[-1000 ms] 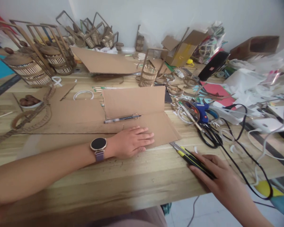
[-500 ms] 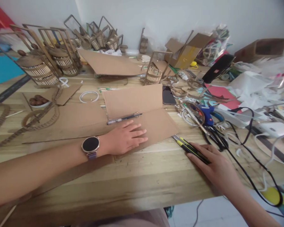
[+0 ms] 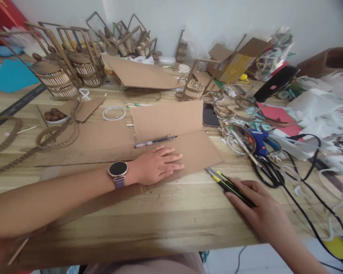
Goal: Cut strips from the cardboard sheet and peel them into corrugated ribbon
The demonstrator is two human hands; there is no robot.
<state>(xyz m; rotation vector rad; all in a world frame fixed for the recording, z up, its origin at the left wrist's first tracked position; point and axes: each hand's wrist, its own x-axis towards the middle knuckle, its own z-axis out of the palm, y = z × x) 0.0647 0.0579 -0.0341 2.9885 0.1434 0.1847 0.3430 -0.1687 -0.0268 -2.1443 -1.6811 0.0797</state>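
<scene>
My left hand (image 3: 159, 166) lies flat with fingers spread on a sheet of brown cardboard (image 3: 200, 146), pressing near its front edge. Just beyond the fingertips, a black pen (image 3: 156, 142) rests on the cardboard, by a crease where the back part meets the front. In my right hand (image 3: 258, 203) is a black and yellow utility knife (image 3: 231, 187), its blade out and pointing left. The blade tip is close to the cardboard's front edge on the right; whether it touches cannot be made out.
Behind stand several slatted lantern-like baskets (image 3: 57, 82) and another cardboard piece (image 3: 145, 74). A tape roll (image 3: 114, 113) and a bowl of brown nuts (image 3: 55, 115) lie left. To the right are a phone (image 3: 210, 115), blue glue gun (image 3: 258, 140), black cables and paper scraps.
The view has shifted slightly, so the table appears further right. My right hand has drawn the knife a little left and nearer to me relative to the cardboard. My left hand stays put.
</scene>
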